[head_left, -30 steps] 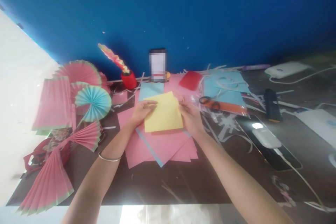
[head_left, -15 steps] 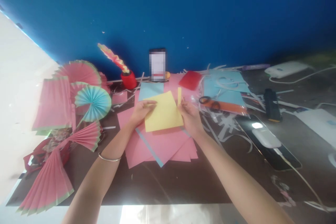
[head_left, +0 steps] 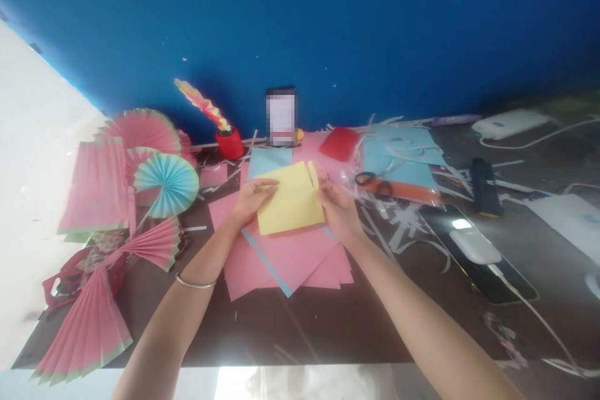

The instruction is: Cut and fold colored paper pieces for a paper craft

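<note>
My left hand (head_left: 253,200) pinches the left edge of a yellow paper sheet (head_left: 289,200), thumb lying on its face. At the sheet's right edge, my right hand (head_left: 338,207) is closed on a narrow yellow strip (head_left: 313,174). A slim gap shows between the strip's upper end and the sheet; whether they join lower down is hidden by my fingers. Under both hands, pink sheets (head_left: 281,265) lie fanned out on the dark table, with a blue strip across them. A light blue sheet (head_left: 270,161) lies just behind the yellow one.
Pleated pink paper fans (head_left: 89,325) and a blue paper fan (head_left: 169,184) crowd the left. On the right are scissors (head_left: 375,182), white paper scraps (head_left: 407,222), a phone (head_left: 510,284) and a white charger (head_left: 475,247). A red pot (head_left: 229,144) stands near the blue wall.
The yellow strip's top has tilted left, closer to the sheet's upper right corner. My right hand has shifted slightly; my left hand stays nearly still.
</note>
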The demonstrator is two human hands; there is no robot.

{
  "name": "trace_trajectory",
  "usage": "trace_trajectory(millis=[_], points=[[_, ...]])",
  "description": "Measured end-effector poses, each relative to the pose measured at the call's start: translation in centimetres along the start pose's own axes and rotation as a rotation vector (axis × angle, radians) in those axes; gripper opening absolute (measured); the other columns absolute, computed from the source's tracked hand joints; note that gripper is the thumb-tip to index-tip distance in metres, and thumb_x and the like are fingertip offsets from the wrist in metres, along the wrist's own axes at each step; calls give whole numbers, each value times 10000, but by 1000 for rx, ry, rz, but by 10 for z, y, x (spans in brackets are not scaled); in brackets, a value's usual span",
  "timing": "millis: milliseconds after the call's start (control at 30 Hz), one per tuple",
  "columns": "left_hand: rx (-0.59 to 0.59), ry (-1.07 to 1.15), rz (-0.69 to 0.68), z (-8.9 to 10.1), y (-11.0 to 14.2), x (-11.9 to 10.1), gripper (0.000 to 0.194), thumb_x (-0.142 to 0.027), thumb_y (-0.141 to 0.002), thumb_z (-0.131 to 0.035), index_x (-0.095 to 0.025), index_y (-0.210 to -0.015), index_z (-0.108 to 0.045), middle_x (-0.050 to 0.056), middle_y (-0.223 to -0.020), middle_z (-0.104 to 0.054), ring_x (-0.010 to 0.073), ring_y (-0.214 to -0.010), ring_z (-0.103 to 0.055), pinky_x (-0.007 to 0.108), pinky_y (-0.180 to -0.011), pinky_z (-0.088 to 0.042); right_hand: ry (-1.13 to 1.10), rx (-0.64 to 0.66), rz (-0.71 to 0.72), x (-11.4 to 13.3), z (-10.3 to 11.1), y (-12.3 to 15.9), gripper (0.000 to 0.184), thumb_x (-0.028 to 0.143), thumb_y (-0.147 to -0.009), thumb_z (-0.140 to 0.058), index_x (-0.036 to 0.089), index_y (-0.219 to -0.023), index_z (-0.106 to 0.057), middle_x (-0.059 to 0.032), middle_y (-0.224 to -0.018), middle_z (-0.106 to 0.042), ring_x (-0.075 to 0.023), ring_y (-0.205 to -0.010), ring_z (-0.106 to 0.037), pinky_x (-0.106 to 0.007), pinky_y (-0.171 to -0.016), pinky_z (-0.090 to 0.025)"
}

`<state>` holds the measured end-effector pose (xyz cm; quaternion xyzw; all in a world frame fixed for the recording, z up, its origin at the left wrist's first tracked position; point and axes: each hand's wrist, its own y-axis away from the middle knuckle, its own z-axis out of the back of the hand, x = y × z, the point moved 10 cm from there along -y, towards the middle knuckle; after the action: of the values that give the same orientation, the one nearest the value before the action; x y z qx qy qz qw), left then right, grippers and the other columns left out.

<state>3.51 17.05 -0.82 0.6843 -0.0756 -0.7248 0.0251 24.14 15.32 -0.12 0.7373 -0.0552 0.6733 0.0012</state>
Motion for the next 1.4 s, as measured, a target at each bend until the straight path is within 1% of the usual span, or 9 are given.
trace_trajectory(millis=[200,333,467,533,600,667,833,1000,1400], points=[[-3,-2,6,-1,1,-3,377,-380,-630,-695,-146,-925,-670,83,-905,-659,128,-668,-590,238,-597,-451,21,19,10,-1,-1,-1,219,430,-704,-604,218,-744,-567,6,-729,-595,-152,-704,-558,-292,-657,-437],[-1,4,13,-1,1,-1,383,-382,-625,-700,-148,-926,-670,78,-878,-666,134,-656,-596,246,-596,-456,79,7,43,6,-1,1,229,437,-717,-584,212,-752,-557,-2,-761,-601,-154,-732,-559,-288,-672,-438],[23,116,-70,-2,0,-7,390,-373,-613,-719,-175,-946,-670,81,-1032,-645,184,-826,-618,295,-739,-474,168,-66,72,18,4,5,202,402,-744,-555,200,-756,-560,-8,-749,-595,-152,-705,-553,-292,-653,-430],[87,223,-119,-7,0,-11,423,-366,-615,-724,-193,-995,-656,83,-1089,-627,217,-930,-603,341,-824,-456,212,-118,107,23,9,6,190,387,-755,-543,197,-755,-558,-11,-736,-590,-154,-691,-548,-295,-640,-426],[156,275,-116,-13,2,-12,466,-360,-617,-727,-201,-1045,-635,92,-1091,-629,243,-982,-588,389,-868,-438,230,-138,139,26,11,6,183,379,-764,-535,197,-757,-553,-15,-729,-589,-157,-680,-547,-296,-626,-426],[168,223,-102,-15,3,-10,476,-345,-605,-738,-202,-1047,-636,94,-1110,-620,255,-1003,-578,406,-885,-432,215,-118,145,23,10,5,184,380,-768,-530,198,-776,-555,-21,-742,-596,-160,-681,-555,-295,-613,-431],[76,9,-114,-7,4,-11,453,-341,-615,-724,-203,-1038,-639,83,-1169,-581,242,-977,-584,368,-838,-473,174,-77,111,16,6,2,165,345,-740,-564,196,-807,-589,-34,-822,-629,-171,-741,-584,-300,-656,-449],[53,-40,-153,-5,6,-17,478,-348,-623,-716,-216,-1072,-619,68,-1203,-557,240,-998,-572,343,-819,-489,146,-51,73,13,4,2,138,333,-723,-579,200,-748,-606,-24,-757,-642,-166,-686,-591,-288,-615,-454],[37,-73,-104,-4,7,-16,530,-390,-618,-713,-222,-1109,-604,70,-1189,-570,254,-1035,-557,375,-879,-465,60,-80,36,8,3,3,182,383,-725,-588,209,-772,-612,-20,-759,-649,-168,-737,-602,-284,-649,-471]])
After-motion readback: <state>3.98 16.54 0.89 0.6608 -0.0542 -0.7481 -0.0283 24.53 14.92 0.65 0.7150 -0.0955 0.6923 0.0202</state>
